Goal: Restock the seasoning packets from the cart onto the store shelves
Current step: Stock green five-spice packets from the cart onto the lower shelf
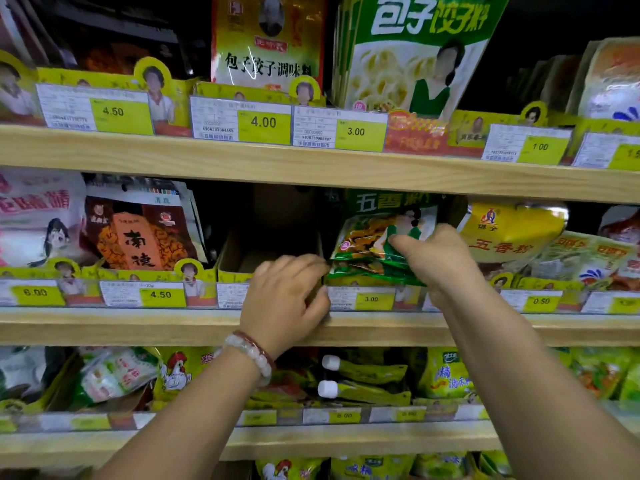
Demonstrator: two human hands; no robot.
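Seating the green packets point(374, 244) called for a square push: they lay on the middle shelf point(207, 327), just right of an empty box point(242, 252). The right hand point(438, 258) pinched their right edge, thumb on the face. The left hand point(287, 299) curled against their lower left corner, well placed to steady the stack while it slid back behind the 3.00 tag point(372, 299).

On the middle shelf point(207, 327), the cardboard box point(239, 258) is open and dark inside, so there is free room between the brown packets point(138, 233) on the left and the green packets point(374, 244) on the right. The upper shelf board point(311, 168) limits the height. The left hand point(287, 296) stands before this gap.
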